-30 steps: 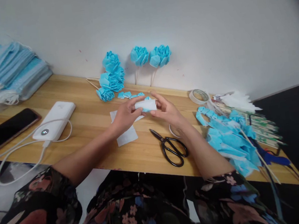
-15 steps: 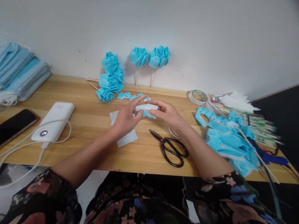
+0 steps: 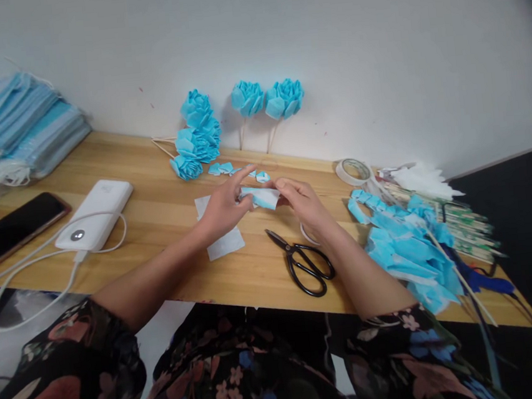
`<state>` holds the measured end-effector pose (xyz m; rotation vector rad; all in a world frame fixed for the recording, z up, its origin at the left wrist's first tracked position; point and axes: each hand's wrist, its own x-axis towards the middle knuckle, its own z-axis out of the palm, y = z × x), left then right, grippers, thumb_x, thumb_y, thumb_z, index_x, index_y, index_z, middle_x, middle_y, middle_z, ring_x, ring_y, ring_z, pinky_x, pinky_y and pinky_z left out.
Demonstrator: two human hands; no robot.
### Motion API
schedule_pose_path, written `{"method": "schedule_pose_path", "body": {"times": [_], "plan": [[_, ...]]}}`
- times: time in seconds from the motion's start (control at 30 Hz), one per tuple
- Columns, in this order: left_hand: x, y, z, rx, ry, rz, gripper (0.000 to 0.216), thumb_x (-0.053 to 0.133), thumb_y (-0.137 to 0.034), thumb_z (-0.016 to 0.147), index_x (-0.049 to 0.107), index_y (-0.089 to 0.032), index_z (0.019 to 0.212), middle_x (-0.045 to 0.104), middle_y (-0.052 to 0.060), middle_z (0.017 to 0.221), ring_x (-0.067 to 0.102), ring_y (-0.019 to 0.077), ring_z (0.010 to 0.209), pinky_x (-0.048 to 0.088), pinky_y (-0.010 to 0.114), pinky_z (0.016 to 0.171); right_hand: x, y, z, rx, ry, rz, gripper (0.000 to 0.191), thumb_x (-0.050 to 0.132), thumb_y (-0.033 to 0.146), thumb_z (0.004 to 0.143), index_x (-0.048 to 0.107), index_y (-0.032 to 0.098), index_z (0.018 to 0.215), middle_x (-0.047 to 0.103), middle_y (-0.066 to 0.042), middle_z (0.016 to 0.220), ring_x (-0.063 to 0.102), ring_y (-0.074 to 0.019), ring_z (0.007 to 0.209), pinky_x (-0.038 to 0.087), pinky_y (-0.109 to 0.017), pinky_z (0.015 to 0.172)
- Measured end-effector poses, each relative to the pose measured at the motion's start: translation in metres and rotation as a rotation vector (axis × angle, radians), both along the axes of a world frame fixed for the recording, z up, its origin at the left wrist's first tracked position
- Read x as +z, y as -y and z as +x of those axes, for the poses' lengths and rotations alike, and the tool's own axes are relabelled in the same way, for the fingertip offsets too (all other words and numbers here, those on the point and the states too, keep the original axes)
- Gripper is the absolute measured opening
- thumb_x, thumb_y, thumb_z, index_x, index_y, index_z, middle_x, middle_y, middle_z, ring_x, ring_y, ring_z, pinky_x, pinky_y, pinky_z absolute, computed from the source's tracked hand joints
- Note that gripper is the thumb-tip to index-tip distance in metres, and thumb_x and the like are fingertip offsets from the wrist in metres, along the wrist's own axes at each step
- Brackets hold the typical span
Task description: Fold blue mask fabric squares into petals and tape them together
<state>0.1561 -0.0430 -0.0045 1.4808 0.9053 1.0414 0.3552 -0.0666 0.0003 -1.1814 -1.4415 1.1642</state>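
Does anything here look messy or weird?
Yes, the crumpled blue pieces on the right lie in a jumbled heap, unlike the neatly shaped blue flowers. Small reddish marks also speckle the wall. I see no spill.

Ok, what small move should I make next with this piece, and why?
Perhaps fold the blue-and-white piece smaller: it spans between your left hand and right hand, while the small blue pieces beyond look more compact.
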Motion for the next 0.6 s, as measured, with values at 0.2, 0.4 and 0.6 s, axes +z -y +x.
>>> {"method": "schedule_pose_path", "body": {"times": [0.2,0.4,0.6], "plan": [[0.001,-0.001,-0.001,0.005,-0.178,0.153,0.068,0.061,-0.010,0.078,0.059,-0.025,0.144,0.075,0.006,0.117,0.062,0.0119,0.068,0.050,0.025,0.066,0.003,0.002,-0.001,0.107,0.151,0.064,0.056,0.078,0.049,0.080,0.067,0.029,0.132,0.071,-0.005,0.129,0.066,-0.0201,0.093,0.054,-0.035,0.081],[-0.002,-0.002,0.000,-0.005,-0.135,0.138,0.066,0.063,-0.010,0.077,0.061,-0.024,0.141,0.075,0.004,0.102,0.064,0.0126,0.067,0.050,0.026,0.067,-0.010,-0.001,-0.002,0.031,0.168,0.050,0.035,0.069,0.040,0.086,0.075,0.025,0.117,0.075,-0.002,0.095,0.063,-0.0169,0.079,0.050,-0.033,0.075],[0.001,-0.001,0.001,-0.018,-0.009,0.062,0.056,0.063,-0.021,0.087,0.059,-0.018,0.142,0.066,-0.002,0.074,0.059,0.0123,0.063,0.051,0.028,0.071,-0.005,0.000,-0.002,0.000,0.133,0.044,0.037,0.069,0.038,0.084,0.076,0.023,0.117,0.074,-0.001,0.093,0.058,-0.0137,0.072,0.046,-0.030,0.069]]}}
